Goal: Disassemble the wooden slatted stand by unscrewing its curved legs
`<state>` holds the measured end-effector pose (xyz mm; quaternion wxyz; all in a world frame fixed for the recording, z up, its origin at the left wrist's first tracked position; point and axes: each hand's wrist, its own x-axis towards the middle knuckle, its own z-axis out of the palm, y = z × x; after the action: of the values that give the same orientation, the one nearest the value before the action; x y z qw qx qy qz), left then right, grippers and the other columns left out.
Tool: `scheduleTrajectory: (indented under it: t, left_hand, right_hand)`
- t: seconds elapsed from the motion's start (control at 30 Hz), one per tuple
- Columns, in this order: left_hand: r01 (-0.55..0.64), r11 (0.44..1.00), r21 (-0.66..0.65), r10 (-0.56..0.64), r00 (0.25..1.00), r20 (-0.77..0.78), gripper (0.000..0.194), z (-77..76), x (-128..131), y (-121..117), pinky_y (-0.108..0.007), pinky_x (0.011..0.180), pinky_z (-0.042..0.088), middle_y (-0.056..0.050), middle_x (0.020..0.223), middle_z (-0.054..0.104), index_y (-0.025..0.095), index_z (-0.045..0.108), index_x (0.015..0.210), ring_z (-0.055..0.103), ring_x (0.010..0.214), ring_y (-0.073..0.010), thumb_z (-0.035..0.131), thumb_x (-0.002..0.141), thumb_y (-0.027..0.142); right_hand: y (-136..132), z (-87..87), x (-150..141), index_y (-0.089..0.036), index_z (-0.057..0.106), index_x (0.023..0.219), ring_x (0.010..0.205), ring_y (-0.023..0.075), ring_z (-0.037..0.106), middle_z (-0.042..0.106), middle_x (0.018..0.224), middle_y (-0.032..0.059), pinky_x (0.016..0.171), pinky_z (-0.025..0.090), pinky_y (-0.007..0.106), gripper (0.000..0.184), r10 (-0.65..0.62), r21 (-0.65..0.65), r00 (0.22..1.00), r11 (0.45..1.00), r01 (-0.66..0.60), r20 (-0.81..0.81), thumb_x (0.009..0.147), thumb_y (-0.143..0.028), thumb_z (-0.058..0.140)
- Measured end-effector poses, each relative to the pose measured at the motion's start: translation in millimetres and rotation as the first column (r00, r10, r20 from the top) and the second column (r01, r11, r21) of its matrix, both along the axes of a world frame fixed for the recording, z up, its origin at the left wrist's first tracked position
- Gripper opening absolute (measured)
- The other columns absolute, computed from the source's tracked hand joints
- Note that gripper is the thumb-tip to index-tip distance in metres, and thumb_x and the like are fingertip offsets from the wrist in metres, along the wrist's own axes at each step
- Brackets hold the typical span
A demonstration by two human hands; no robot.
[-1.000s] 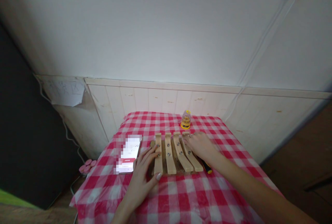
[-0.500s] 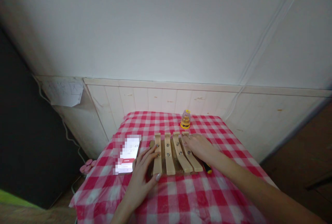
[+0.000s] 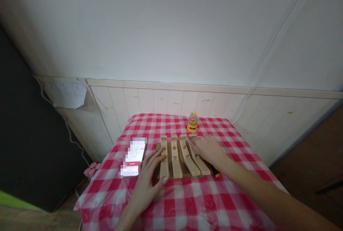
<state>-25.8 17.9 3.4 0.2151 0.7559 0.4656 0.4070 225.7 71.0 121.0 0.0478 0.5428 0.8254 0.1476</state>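
Several pale wooden slats, each with metal bolts along it, lie side by side on a flat brownish board. My left hand rests at the board's left side, fingers stretched over the leftmost slat and thumb by its near end. At the far part of the rightmost slat, the fingers of my right hand are bent together and pressed down. They cover that spot, so whatever they pinch is hidden. A black handle with a yellow end pokes out beneath my right wrist.
A red-and-white checked cloth covers the table. Left of my left hand lies a lit phone. A clear and yellow cone-shaped container stands near the far edge, before the white panelled wall.
The view has shifted slightly. My right hand's fingers have curled a little more at the rightmost slat, while my left hand stays in place. The number on the phone went from 23 to 24.
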Motion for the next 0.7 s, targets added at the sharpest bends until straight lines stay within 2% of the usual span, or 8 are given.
scheduleTrajectory:
  t: [0.17, 0.3, 0.47, 0.6, 0.7]
  left_hand:
    - [0.000, 1.000, -0.005, 0.000, 1.000, 0.009, 0.044, 1.7, 0, 0, -0.067, 0.116, 0.029, -0.008, 0.158, 0.050, 0.033, 0.058, 0.137, 0.039, 0.146, -0.0373, 0.060, 0.095, 0.050]
    - [0.004, 1.000, 0.001, -0.004, 1.000, 0.005, 0.045, 2.4, 0, -1, -0.066, 0.117, 0.028, -0.007, 0.159, 0.048, 0.034, 0.056, 0.139, 0.038, 0.147, -0.0364, 0.058, 0.097, 0.049]
    - [0.012, 1.000, -0.002, -0.012, 1.000, -0.016, 0.045, 1.3, 0, 0, -0.066, 0.116, 0.029, -0.007, 0.159, 0.048, 0.034, 0.055, 0.139, 0.038, 0.146, -0.0365, 0.057, 0.097, 0.049]
    - [0.011, 1.000, 0.001, -0.011, 1.000, -0.024, 0.045, 0.8, 0, 1, -0.065, 0.116, 0.029, -0.007, 0.159, 0.047, 0.034, 0.055, 0.139, 0.038, 0.146, -0.0363, 0.057, 0.097, 0.049]
    - [0.009, 1.000, 0.007, -0.009, 1.000, -0.023, 0.045, 0.8, 0, 1, -0.065, 0.116, 0.029, -0.006, 0.159, 0.047, 0.035, 0.054, 0.140, 0.038, 0.146, -0.0360, 0.058, 0.097, 0.048]
  right_hand:
    - [3, -5.1, 2, -0.010, 0.074, 0.106, 0.082, 0.0315, 0.077, 0.080, 0.086, 0.0189, 0.060, 0.050, 0.032, 0.029, 0.012, -0.016, 0.999, 1.000, -0.013, -0.035, 0.103, -0.017, 0.047]
    - [7, -10.7, 10, -0.011, 0.073, 0.107, 0.084, 0.0294, 0.077, 0.080, 0.097, 0.0166, 0.065, 0.055, 0.033, 0.025, 0.048, -0.046, 0.994, 0.998, -0.053, -0.103, 0.102, -0.015, 0.049]
    - [13, -25.1, 22, -0.011, 0.069, 0.110, 0.095, 0.0252, 0.076, 0.078, 0.111, 0.0159, 0.083, 0.058, 0.034, 0.025, 0.128, -0.080, 0.973, 0.986, -0.145, -0.190, 0.099, -0.005, 0.048]
    - [15, -37.3, 29, -0.013, 0.064, 0.122, 0.114, 0.0269, 0.071, 0.072, 0.127, 0.0180, 0.099, 0.055, 0.041, 0.032, 0.188, -0.061, 0.953, 0.976, -0.208, -0.237, 0.097, -0.002, 0.046]
    - [17, -40.2, 32, -0.015, 0.063, 0.122, 0.120, 0.0249, 0.068, 0.070, 0.129, 0.0165, 0.104, 0.053, 0.041, 0.034, 0.246, -0.061, 0.910, 0.958, -0.281, -0.334, 0.098, -0.003, 0.042]
